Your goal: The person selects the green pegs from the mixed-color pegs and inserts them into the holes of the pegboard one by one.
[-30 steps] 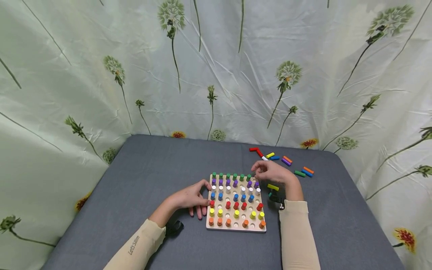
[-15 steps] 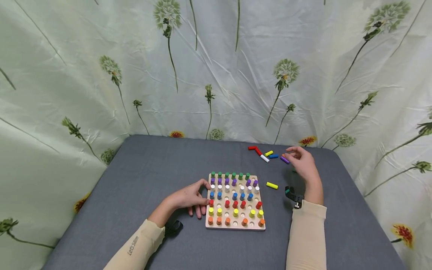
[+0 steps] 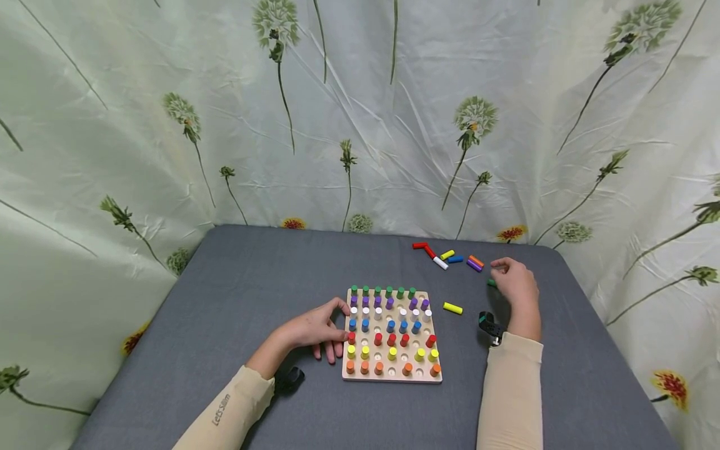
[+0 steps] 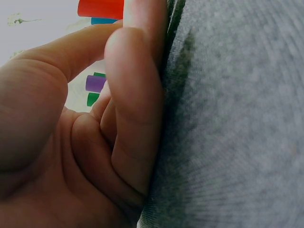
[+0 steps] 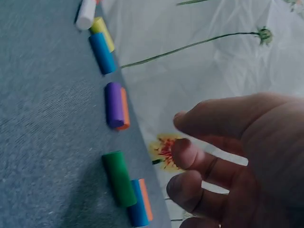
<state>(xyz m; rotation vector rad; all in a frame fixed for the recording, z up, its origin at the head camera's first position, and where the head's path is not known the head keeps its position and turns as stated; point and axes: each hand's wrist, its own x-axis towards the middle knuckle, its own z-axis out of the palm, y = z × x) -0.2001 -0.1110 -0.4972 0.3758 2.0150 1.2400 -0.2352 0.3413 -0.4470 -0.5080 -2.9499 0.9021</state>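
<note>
A wooden peg board [image 3: 392, 377] lies on the grey tabletop, holding rows of green, purple, white, blue, red, yellow and orange pegs, with several holes bare. My left hand [image 3: 322, 328] rests on the cloth against the board's left edge, thumb at the rim, gripping nothing. In the left wrist view the left hand [image 4: 128, 57] fills the frame, with red [image 4: 99, 8] and purple [image 4: 95, 83] pegs behind it. My right hand [image 3: 513, 280] hovers over a loose green peg [image 3: 491, 282]. Seen from the right wrist, the right hand [image 5: 176, 135] is loosely curled and holds nothing, just above the green peg [image 5: 118, 178].
Loose pegs lie behind and right of the board: red [image 3: 419, 245], white [image 3: 440, 263], yellow [image 3: 447, 255], blue [image 3: 456, 259], a purple and orange pair [image 3: 475, 262], and a yellow one [image 3: 452, 308] by the board. A floral curtain [image 3: 360, 112] encloses the table.
My right hand left the board's back right corner, swung out to the loose pegs on the right, and has now sunk over the green peg. The left hand stayed put.
</note>
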